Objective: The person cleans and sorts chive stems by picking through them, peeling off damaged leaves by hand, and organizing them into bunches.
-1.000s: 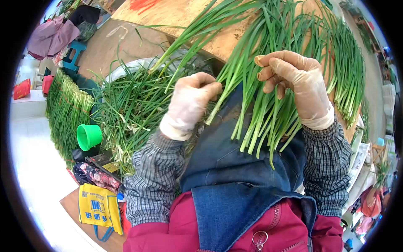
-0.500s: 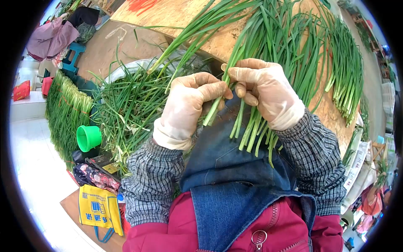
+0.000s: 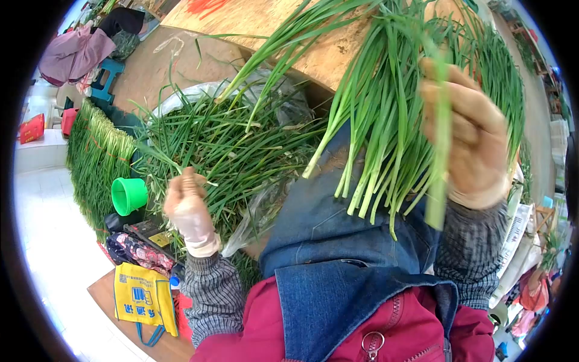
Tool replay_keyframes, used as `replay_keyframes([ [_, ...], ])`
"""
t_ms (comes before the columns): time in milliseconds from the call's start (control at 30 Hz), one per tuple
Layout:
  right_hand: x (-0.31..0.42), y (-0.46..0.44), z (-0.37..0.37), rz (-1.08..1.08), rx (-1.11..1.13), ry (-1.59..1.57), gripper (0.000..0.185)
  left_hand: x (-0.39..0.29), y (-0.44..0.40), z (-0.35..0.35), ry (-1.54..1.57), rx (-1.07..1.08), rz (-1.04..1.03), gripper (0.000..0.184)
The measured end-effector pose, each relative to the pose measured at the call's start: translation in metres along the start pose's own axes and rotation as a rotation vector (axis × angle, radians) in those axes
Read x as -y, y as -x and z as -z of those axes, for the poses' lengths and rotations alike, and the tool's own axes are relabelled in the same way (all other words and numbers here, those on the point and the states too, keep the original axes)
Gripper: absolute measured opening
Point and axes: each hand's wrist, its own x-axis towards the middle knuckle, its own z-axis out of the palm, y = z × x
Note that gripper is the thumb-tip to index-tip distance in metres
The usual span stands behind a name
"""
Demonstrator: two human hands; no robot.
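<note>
Gloved, my left hand (image 3: 192,208) is over the near left side of a heap of loose leaves (image 3: 223,163) in a plastic-lined container, its fingers pinched on a thin leaf. My right hand (image 3: 464,133), also gloved and blurred, holds a green stalk (image 3: 442,145) that hangs down with its pale end lowest. Between the hands, a fan of long green stalks (image 3: 380,139) lies over the edge of the wooden board (image 3: 277,54), pale ends above my lap. Another row of stalks (image 3: 509,90) is behind my right hand.
Tied bundles of greens (image 3: 99,163) stand at the left, beside a green cup (image 3: 129,196). A yellow bag (image 3: 143,298) lies at lower left. A blue stool (image 3: 107,79) and a person's mauve clothing (image 3: 75,54) are at upper left. Red strips (image 3: 205,6) lie on the board.
My hands were together at the stalks half a second ago. My left hand has moved left and down over the heap with a leaf; my right has moved right and up with a stalk.
</note>
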Motion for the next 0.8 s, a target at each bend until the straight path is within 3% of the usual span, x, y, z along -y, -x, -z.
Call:
replay_keyframes([
  [33, 0.014, 0.012, 0.004, 0.021, 0.063, -0.047, 0.024, -0.008, 0.007, -0.003, -0.007, 0.147, 0.067, 0.029],
  [100, 0.033, 0.033, 0.014, 0.097, 0.179, -0.093, 0.024, -0.018, 0.020, -0.024, 0.003, 0.355, -0.037, 0.027],
  [167, 0.040, 0.049, 0.024, 0.280, 0.246, 0.066, 0.025, -0.039, 0.028, -0.053, -0.029, 0.514, -0.220, 0.024],
  [233, 0.043, 0.061, 0.033, 0.379, 0.260, 0.116, 0.025, -0.049, 0.021, -0.079, -0.110, 0.643, -0.778, 0.021],
  [333, 0.029, 0.067, 0.043, 0.296, -0.002, 0.151, 0.026, -0.080, 0.024, -0.097, 0.307, 1.054, 0.363, 0.019],
  [367, 0.021, 0.066, 0.045, 0.240, -0.130, 0.168, 0.027, -0.084, 0.024, -0.095, 0.295, 1.000, 0.350, 0.019],
  [433, -0.006, 0.054, 0.030, 0.153, -0.532, 0.686, 0.021, -0.090, 0.028, -0.087, 0.268, 0.893, 0.328, 0.019],
  [467, -0.015, 0.049, 0.035, 0.105, -0.544, 0.912, 0.021, -0.098, 0.033, -0.081, 0.211, 0.769, 0.297, 0.014],
  [500, -0.024, 0.047, 0.033, 0.132, -0.596, 0.990, 0.022, -0.097, 0.039, -0.078, 0.190, 0.689, 0.114, 0.012],
  [600, -0.026, 0.039, 0.005, 0.025, -0.465, 0.875, 0.021, -0.090, 0.050, -0.077, 0.173, 0.462, -0.439, 0.009],
  [700, -0.038, 0.016, -0.017, -0.163, -0.338, 0.774, 0.023, -0.099, 0.054, -0.081, 0.129, 0.411, -0.675, 0.014],
  [767, -0.052, 0.001, -0.008, -0.225, -0.300, 0.519, 0.020, -0.097, 0.061, -0.085, 0.123, 0.441, -0.718, 0.018],
  [800, -0.055, -0.003, -0.006, -0.213, -0.289, 0.427, 0.019, -0.098, 0.064, -0.084, 0.126, 0.525, -0.613, 0.017],
])
